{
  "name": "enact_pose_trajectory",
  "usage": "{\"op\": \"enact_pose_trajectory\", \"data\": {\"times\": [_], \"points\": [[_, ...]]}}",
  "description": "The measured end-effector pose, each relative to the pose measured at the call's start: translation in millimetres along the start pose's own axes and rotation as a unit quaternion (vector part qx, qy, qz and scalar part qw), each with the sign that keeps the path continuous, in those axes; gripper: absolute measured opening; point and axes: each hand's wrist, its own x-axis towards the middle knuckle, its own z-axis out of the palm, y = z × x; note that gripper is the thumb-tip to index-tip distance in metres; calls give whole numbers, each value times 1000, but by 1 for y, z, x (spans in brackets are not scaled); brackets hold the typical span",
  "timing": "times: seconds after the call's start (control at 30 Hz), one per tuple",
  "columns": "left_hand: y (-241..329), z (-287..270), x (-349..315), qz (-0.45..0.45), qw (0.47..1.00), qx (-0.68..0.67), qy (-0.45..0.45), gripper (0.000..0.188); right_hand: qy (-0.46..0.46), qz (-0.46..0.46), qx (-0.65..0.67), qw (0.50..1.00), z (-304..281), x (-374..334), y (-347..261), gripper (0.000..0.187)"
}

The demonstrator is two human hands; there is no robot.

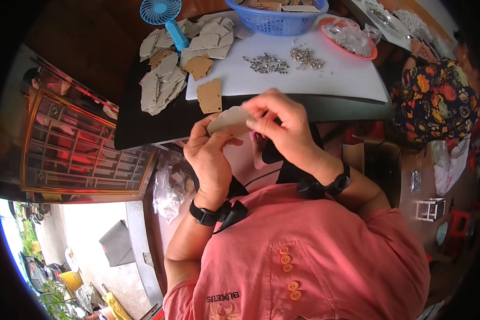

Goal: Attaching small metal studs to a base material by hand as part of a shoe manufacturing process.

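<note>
At the near edge of the table (130, 128), left hand (209, 160) pinches a pale card (229, 122) between thumb and fingers. Right hand (284, 127) is at the card's right end, thumb and fingertips close together (blurred; cannot tell whether they grip anything). Likely best: steady left pinch, card level, light right fingertips so it doesn't bend. Beyond, a brown card (210, 96) straddles the white board's (357, 80) near edge; then small shiny bits (269, 64), two heaps; farthest, a blue basket (277, 24).
</note>
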Motion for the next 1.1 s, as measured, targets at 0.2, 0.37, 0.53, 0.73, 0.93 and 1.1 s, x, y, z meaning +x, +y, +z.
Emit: {"op": "enact_pose_trajectory", "data": {"times": [0.2, 0.37, 0.53, 0.73, 0.93, 1.1], "points": [[6, -1, 6, 1, 1000, -7, -23, 23, -75, 176, -2, 982, -15, 17, -5, 11], [9, -11, 41, 220, 865, 447, 55, 44, 33, 168, 70, 983, -31, 17, -3, 8], [-26, -17, 67, 271, 715, 645, 21, 63, 50, 191, 71, 978, -44, 6, 3, 6], [-27, -18, 66, 285, 762, 580, 46, 63, 57, 193, 84, 976, -57, -10, 8, 6], [-26, -27, 64, 263, 760, 594, 29, 48, 49, 137, 91, 985, -61, -18, 21, 7], [-20, -31, 72, 236, 817, 526, 3, 40, 42, 105, 65, 991, -62, -21, 32, 8]]}}
